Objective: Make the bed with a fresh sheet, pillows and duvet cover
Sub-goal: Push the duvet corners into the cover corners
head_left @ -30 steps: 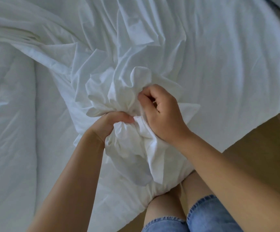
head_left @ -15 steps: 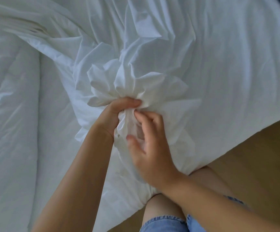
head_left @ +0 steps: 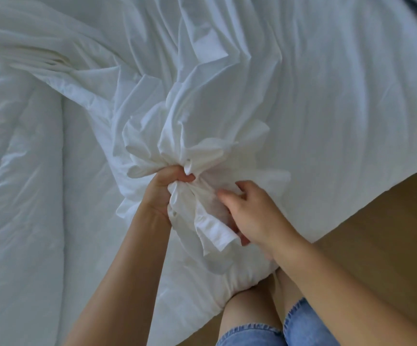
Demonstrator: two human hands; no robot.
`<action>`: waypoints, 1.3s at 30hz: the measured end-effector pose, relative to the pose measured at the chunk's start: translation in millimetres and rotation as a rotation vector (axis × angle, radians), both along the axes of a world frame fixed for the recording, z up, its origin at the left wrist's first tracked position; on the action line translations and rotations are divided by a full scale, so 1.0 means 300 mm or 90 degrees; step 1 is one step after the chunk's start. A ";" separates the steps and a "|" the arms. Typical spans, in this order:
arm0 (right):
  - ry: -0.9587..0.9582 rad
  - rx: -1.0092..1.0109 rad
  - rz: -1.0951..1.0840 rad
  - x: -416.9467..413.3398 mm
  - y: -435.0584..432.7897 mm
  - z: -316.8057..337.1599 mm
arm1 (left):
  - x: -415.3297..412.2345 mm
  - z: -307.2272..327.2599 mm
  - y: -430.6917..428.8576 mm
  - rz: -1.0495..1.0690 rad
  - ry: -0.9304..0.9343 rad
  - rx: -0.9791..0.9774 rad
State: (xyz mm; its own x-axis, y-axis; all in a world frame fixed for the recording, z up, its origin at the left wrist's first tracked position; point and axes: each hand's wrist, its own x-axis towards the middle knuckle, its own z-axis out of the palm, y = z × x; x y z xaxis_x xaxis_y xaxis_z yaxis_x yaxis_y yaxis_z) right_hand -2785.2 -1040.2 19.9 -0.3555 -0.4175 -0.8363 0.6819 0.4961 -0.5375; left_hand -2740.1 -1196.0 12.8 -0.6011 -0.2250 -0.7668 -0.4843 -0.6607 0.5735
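Duvet cover [head_left: 197,151] bunched at the near bed edge just above the knees [head_left: 249,305], left hand [head_left: 163,193] fisted round the gathered neck, right hand [head_left: 254,221] fingers half-curled into the loose folds; looks light, limp, slippery, so grip a hem or corner.

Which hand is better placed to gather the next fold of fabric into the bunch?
Likely the right hand: it holds only a loose flap of the white fabric, while the left hand grips the bunch.

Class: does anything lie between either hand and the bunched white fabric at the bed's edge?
Nothing visible does. The left hand grips the bunched white fabric, and the right hand holds it just beside.
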 end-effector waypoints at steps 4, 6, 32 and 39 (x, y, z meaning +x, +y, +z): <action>0.193 0.054 0.099 0.009 0.018 -0.031 | 0.003 -0.014 -0.013 -0.016 0.023 0.037; 0.345 0.055 0.070 -0.016 0.016 -0.052 | -0.003 -0.011 -0.015 -0.041 0.016 0.033; -0.045 -0.272 -0.494 -0.021 0.199 -0.079 | 0.024 -0.070 -0.004 -0.091 -0.054 -0.086; 0.250 -0.012 -0.278 0.037 0.262 -0.098 | 0.049 -0.061 -0.023 -0.108 -0.043 -0.069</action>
